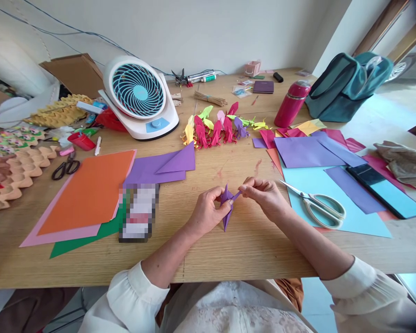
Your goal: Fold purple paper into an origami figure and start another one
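Observation:
A purple folded-paper figure (226, 217) with pointed ends is held above the wooden table in front of me. My left hand (208, 208) pinches its body between thumb and fingers. With thumb and index finger, my right hand (263, 194) grips a narrow purple point sticking out of the same figure toward the right. Part of the figure's middle is hidden by my left fingers. Close to my right forearm, white-handled scissors (324, 210) lie on light blue paper (360, 226). Beyond my hands sits a cluster of folded-paper figures (217, 132) in red, yellow, green, pink and purple.
Orange paper (86, 194), green paper (90, 239), purple sheets (152, 167) and a blurred-out phone (138, 215) lie left. A white fan (138, 97), a red bottle (293, 104) and a teal bag (346, 88) stand behind. Another phone (384, 189) lies right.

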A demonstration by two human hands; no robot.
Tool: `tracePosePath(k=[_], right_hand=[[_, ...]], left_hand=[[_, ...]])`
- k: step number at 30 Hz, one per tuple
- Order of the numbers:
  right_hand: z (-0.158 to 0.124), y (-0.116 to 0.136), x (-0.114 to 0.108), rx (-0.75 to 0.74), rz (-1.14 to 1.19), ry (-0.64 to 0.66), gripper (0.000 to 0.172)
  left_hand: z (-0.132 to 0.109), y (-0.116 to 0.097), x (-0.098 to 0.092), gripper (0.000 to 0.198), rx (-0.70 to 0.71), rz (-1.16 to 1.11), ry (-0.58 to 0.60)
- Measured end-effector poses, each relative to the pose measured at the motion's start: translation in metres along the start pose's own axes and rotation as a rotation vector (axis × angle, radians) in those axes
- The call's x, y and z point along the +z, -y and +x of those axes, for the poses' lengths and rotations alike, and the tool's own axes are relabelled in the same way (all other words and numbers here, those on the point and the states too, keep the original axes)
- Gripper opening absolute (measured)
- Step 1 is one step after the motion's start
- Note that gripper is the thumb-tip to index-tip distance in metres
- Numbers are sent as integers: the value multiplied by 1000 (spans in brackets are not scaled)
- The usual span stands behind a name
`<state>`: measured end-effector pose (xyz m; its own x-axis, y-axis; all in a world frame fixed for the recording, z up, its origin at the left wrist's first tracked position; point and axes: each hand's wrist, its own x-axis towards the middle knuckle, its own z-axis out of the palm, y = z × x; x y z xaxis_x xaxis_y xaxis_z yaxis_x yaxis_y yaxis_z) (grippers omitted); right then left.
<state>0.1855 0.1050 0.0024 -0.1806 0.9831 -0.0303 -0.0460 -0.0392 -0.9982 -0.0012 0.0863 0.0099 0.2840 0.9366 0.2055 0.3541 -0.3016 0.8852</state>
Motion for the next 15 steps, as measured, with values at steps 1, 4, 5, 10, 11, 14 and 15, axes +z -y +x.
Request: tracePosePath(k=[1, 4, 5, 10, 11, 14, 15], right_hand=[[1, 0, -3, 15, 33, -34, 43], [3, 3, -10, 41, 146, -121, 40], [2, 3, -10, 38, 170, -119, 39], [-6, -1, 6, 24, 7, 221, 40], [-7, -3, 11, 37, -38, 267, 40], [-10, -10, 21, 29, -122, 284, 43], [-10, -12, 22, 25, -133, 273, 44]], left_hand=[[0, 0, 0, 14, -15, -16, 9], [0, 3, 0, 14, -88, -121, 29], [0, 5, 1, 14, -118, -176, 28], [2, 14, 4, 21, -182, -441, -47], [2, 15, 5, 22, -184, -475, -62], [2, 15, 7, 26, -208, -541, -73], [2, 14, 7, 27, -222, -550, -64]])
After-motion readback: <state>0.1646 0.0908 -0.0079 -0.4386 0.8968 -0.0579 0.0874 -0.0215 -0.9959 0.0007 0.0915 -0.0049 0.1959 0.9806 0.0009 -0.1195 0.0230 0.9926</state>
